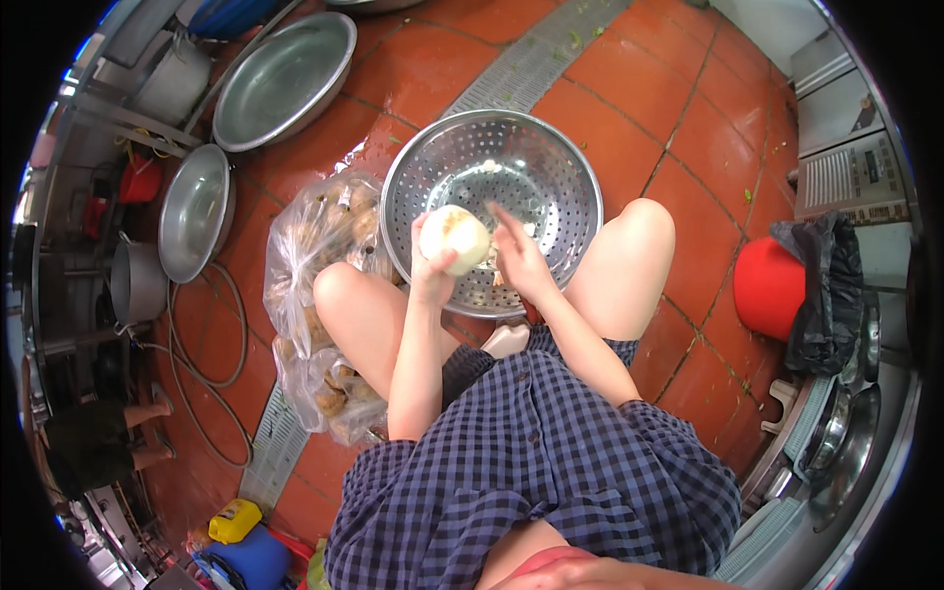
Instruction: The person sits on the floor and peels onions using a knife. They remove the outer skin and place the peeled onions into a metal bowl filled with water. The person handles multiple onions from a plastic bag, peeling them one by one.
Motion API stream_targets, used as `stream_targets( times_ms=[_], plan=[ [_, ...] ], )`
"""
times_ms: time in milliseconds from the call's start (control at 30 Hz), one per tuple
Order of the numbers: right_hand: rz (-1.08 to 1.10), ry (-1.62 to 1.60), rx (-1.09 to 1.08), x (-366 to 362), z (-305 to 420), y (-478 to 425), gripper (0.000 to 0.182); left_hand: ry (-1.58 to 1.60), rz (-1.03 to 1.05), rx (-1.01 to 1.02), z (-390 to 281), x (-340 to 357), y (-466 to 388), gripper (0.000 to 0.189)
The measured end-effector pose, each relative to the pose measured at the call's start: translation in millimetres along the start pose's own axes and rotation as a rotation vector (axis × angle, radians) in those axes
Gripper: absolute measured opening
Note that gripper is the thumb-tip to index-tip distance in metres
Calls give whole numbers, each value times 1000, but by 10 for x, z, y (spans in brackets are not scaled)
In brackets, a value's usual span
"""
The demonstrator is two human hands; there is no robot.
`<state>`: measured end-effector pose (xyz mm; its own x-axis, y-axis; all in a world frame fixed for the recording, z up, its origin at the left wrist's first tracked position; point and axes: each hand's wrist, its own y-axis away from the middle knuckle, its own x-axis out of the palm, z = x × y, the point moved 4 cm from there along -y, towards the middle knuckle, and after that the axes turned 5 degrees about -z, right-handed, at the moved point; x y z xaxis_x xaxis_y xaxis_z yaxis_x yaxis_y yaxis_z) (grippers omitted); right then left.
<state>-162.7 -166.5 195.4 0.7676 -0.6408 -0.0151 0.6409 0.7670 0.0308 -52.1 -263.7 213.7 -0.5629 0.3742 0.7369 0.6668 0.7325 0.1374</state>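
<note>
My left hand [434,265] grips a pale, peeled round root vegetable [456,240], probably a jicama, with a brownish patch on its top. Close on its right, my right hand [520,258] is blurred, its index finger stretched forward. Whether it holds a tool is not clear. A dark red handle-like piece [529,313] shows below it, by my wrist. Both hands are over a perforated steel colander [582,184], which stands on the floor between my knees. Small pale scraps [489,167] lie inside. Left of the colander, clear plastic bags [295,265] hold several brown, unpeeled roots [330,400].
Metal basins [284,81] and a pot [139,280] stand on the left, near a coiled hose [173,346]. A drain grate [501,66] crosses the red tiles. At right is a red bucket [767,287] with a black bag. Another person's legs [147,435] show at far left.
</note>
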Motion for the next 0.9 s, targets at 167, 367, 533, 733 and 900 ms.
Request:
stream_targets(
  times_ms=[167, 367, 533, 733, 900],
  plan=[
    [112, -196, 469, -127, 76, -12, 59, -211, -35, 42, -16, -57, 21, 76],
    [107, -2, 486, -289, 57, -70, 61, -266, 30, -46, -58, -6, 22, 79],
    [127, 265, 29, -320, 273, 76, 77, -291, 12, -44, -52, -46, 21, 79],
    [333, 809, -211, -244, 625, 268, 91, -340, -126, 9, 54, -289, -20, 48],
    [313, 601, -140, -145, 566, 290, 81, -428, 22, 88, -45, -177, 11, 63]
  ],
)
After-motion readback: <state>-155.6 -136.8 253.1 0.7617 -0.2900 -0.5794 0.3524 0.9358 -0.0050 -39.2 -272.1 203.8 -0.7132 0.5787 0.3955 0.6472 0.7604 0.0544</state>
